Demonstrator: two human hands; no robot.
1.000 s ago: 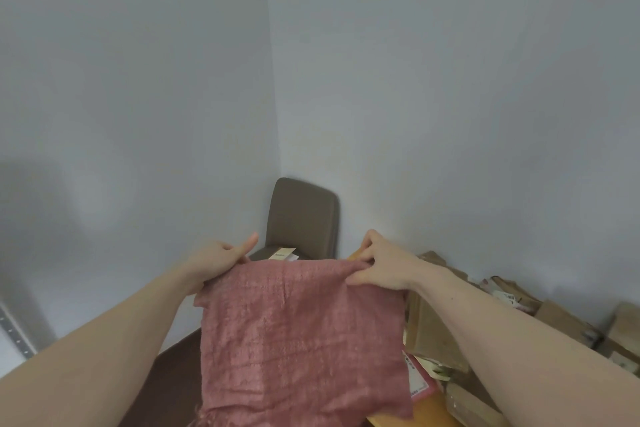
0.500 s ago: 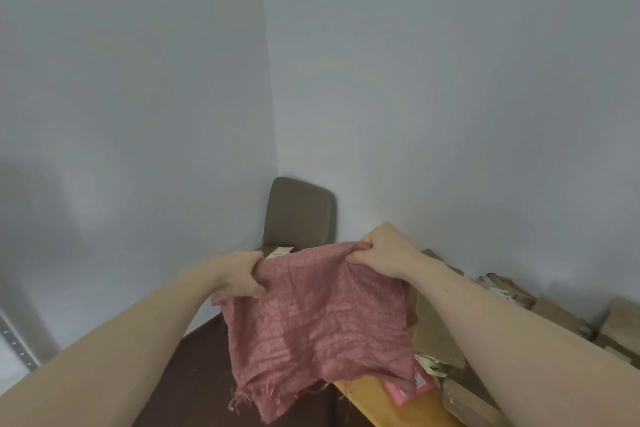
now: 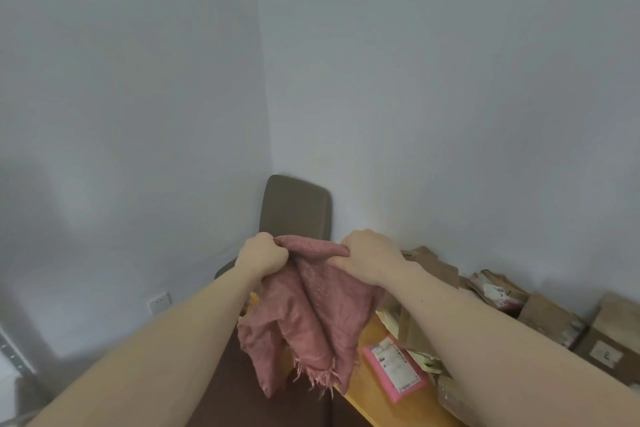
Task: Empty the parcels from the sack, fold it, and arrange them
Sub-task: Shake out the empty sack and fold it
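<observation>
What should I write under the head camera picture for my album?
Two hands, left and right, grip a pink cloth sack above a table.

Your two forearms came into view bare from elbow to wrist, no sleeves showing. Your left hand (image 3: 262,257) and right hand (image 3: 370,260) wore no gloves, rings or watch.

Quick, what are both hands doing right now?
Left hand: gripping the pink sack.
Right hand: gripping the pink sack too.
</observation>
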